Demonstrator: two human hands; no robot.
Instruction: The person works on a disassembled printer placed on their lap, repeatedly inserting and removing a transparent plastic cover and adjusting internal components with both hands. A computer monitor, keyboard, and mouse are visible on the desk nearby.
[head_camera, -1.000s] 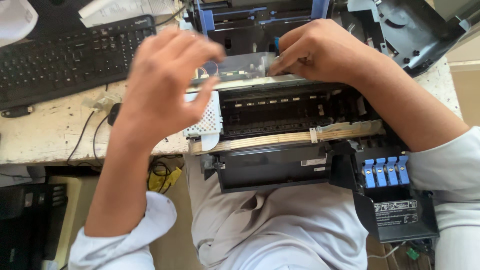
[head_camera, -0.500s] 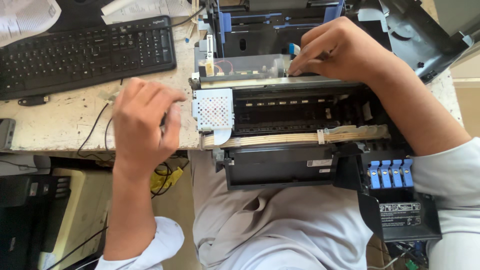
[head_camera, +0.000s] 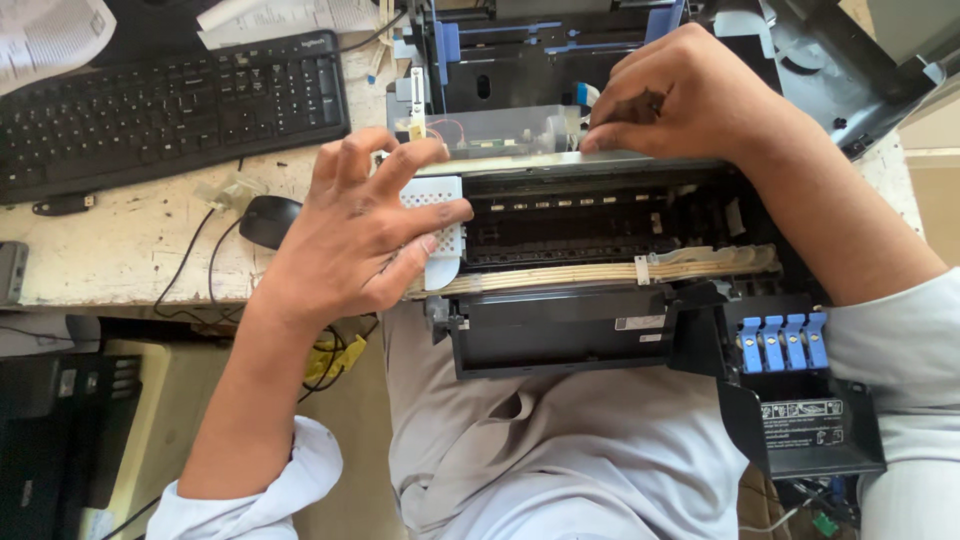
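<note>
Head view: left hand (head_camera: 365, 235) splayed on printer (head_camera: 600, 330), right hand (head_camera: 685, 95) curled.

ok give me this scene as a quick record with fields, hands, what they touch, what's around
left hand: fingers spread on the perforated white plate at the printer's left end
right hand: fingertips pressed on the grey rail at the back
printer: opened, cover off, resting on the person's lap
tube ribbon: pale, lying across the front
blue clips: four, right side
desk: black keyboard, mouse, papers

Keyboard (head_camera: 170, 100) left of the opened printer (head_camera: 600, 240); mouse (head_camera: 268, 218) between, seemingly on the desk (head_camera: 110, 250)
</note>
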